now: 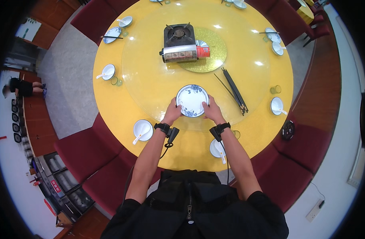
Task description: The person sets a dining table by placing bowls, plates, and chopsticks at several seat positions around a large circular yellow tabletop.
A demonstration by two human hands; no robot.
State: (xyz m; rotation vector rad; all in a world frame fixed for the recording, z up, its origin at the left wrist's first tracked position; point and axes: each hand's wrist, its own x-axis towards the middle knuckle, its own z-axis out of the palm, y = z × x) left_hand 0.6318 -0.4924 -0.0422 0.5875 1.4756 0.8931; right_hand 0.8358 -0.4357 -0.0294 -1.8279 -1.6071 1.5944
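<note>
Both my hands grip a round plate (192, 100) with a blue floral pattern, perhaps the top one of a stack. My left hand (172, 112) holds its left rim, thumb on top. On the opposite rim, my right hand (213, 110) has its thumb over the edge too. The plate is over the glass turntable (146, 98) of a round table with a yellow cloth (110, 98). Right of it lies a bundle of black chopsticks (234, 91), one slightly apart. Below my left hand stands a white bowl with a spoon (143, 130); another bowl (215, 148) is partly behind my right forearm.
A portable gas stove (179, 41) with a red canister (203, 51) stands on the turntable. Several bowls, plates and small glasses line the table's rim, including a glass (275, 89) at right. Dark red chairs (89, 152) surround it. A person (24, 87) stands by a cabinet at far left.
</note>
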